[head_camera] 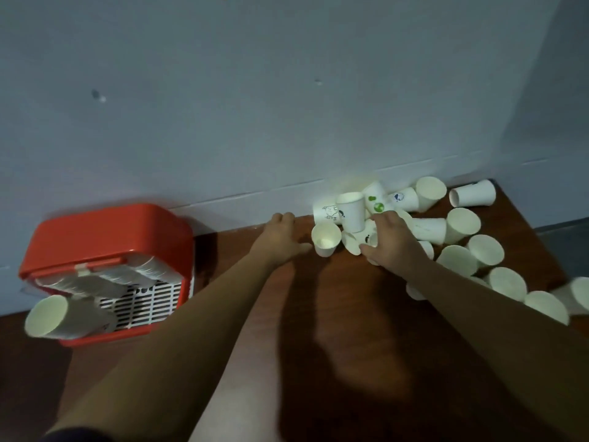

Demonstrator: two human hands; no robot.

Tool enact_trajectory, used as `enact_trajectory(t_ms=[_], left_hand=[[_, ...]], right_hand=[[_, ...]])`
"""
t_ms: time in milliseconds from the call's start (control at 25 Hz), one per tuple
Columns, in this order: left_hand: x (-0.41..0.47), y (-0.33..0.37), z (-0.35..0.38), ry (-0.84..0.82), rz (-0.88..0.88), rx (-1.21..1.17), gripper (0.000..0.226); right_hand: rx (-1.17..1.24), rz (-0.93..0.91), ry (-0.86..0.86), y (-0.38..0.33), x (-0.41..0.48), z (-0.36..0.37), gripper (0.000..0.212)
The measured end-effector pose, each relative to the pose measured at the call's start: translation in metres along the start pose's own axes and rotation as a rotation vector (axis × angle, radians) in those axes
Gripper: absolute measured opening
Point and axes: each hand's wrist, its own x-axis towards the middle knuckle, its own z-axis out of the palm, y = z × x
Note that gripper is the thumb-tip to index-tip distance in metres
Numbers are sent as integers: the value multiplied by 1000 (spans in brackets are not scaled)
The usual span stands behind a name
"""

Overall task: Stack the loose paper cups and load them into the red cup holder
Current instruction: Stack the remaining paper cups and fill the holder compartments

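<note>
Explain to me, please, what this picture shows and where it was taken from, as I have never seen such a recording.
There is no machine here: a person works with two bare hands, and the single picture comes from a camera worn on the head, looking forward and down. The left hand reaches out over the brown table beside an upright paper cup and seems to hold nothing. The right hand is in the pile of loose cups by the wall; its grip, thumb and fingers, appears to curl round a lying cup with a dark print. At the left stands the red cup holder, already holding stacked cups, with one stack poking out toward the camera.
</note>
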Motion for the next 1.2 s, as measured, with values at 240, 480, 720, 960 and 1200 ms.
enact_trajectory(t_ms=[240,480,720,960,1200], left_hand=[[70,14,61,-109,-85,65,97],[83,23,101,-56,-44,101,81],[50,5,67,3,-47,-169,70],[-44,-46,-20,124,-60,-272,66],[-151,-140,-83,209,-146,-347,60]], right_hand=[[121,-59,100,4,75,12,74],[46,-115,105,5,96,35,46],[208,-97,156,-4,79,19,44],[293,-147,71,-80,24,10,31],[407,-268,-57,-195,-42,44,26]])
